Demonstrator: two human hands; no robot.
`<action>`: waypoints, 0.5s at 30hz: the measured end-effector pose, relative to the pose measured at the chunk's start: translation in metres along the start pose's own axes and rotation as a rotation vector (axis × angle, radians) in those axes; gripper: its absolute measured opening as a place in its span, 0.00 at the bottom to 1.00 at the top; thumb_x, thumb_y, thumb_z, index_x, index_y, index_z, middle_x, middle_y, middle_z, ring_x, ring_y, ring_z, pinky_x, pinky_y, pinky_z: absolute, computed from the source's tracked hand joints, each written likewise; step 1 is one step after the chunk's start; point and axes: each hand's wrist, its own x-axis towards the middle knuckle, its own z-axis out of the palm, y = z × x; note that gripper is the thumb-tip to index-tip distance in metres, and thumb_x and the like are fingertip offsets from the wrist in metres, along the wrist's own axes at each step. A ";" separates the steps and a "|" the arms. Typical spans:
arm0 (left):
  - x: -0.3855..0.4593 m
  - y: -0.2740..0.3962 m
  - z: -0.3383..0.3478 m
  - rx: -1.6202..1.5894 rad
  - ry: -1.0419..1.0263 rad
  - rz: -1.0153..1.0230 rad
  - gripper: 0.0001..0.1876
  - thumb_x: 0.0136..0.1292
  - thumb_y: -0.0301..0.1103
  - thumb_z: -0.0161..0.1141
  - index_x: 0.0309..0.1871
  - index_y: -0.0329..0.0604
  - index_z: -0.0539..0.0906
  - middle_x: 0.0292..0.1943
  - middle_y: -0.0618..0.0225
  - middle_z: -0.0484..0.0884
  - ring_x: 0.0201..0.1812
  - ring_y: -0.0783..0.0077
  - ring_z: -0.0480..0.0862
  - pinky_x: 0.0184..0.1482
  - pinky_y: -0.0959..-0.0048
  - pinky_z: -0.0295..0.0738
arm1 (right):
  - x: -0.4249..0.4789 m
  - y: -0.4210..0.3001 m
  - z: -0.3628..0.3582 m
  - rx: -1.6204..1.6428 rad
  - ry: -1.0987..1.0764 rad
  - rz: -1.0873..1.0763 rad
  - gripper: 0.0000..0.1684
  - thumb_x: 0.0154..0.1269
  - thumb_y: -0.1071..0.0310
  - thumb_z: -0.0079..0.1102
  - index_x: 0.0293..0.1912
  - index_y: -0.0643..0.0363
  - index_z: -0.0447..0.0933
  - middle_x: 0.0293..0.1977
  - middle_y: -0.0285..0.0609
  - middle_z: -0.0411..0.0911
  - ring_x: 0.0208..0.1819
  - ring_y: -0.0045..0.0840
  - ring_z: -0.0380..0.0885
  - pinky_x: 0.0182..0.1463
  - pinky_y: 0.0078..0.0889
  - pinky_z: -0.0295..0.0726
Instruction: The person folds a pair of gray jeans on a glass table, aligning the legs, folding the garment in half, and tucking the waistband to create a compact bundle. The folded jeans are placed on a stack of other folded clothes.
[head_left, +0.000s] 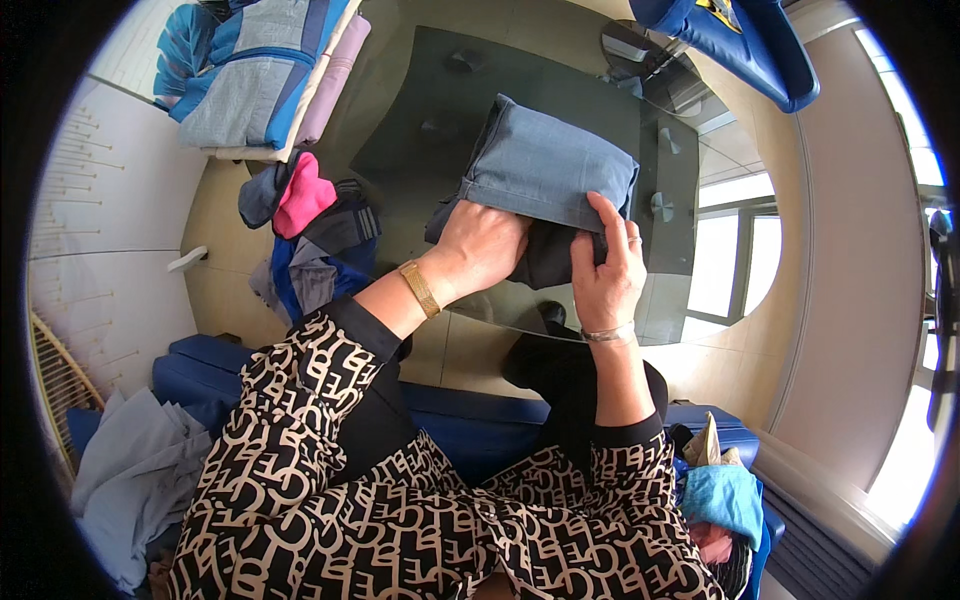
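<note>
A folded blue-grey garment (551, 161), denim-like with a stitched hem, lies over the glass table in front of me. My left hand (487, 244) reaches in under its near edge, and its fingertips are hidden by the cloth. My right hand (611, 270) grips the near right corner, index finger on top and thumb lower at the edge. Dark grey cloth (551, 259) hangs out below the folded part, between both hands.
Folded clothes (251, 90) are stacked at the upper left of the round glass table (480, 311). Loose clothes, one bright pink (304, 196), lie below them. Grey cloth (142, 480) and a turquoise cloth (724, 499) flank me on the blue seat (472, 420). A blue chair (757, 56) stands opposite.
</note>
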 end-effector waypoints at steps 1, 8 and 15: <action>-0.001 0.000 0.002 0.004 0.029 0.035 0.12 0.61 0.28 0.61 0.47 0.39 0.88 0.47 0.53 0.88 0.52 0.50 0.86 0.57 0.55 0.80 | 0.000 -0.004 0.000 -0.020 -0.003 0.031 0.29 0.62 0.75 0.65 0.64 0.49 0.81 0.39 0.51 0.79 0.36 0.46 0.81 0.42 0.44 0.82; 0.001 0.003 0.002 0.018 0.097 -0.056 0.13 0.65 0.32 0.62 0.50 0.39 0.87 0.49 0.53 0.88 0.54 0.50 0.85 0.59 0.54 0.79 | 0.000 0.016 -0.004 -0.039 0.062 -0.044 0.38 0.56 0.80 0.65 0.66 0.44 0.80 0.42 0.48 0.79 0.39 0.44 0.83 0.43 0.44 0.84; 0.000 -0.003 0.005 0.110 0.222 0.105 0.14 0.68 0.37 0.66 0.52 0.39 0.86 0.46 0.57 0.88 0.50 0.53 0.86 0.54 0.58 0.81 | -0.004 0.034 0.011 -0.074 -0.028 0.108 0.42 0.58 0.82 0.59 0.72 0.44 0.72 0.50 0.54 0.74 0.44 0.53 0.82 0.48 0.49 0.84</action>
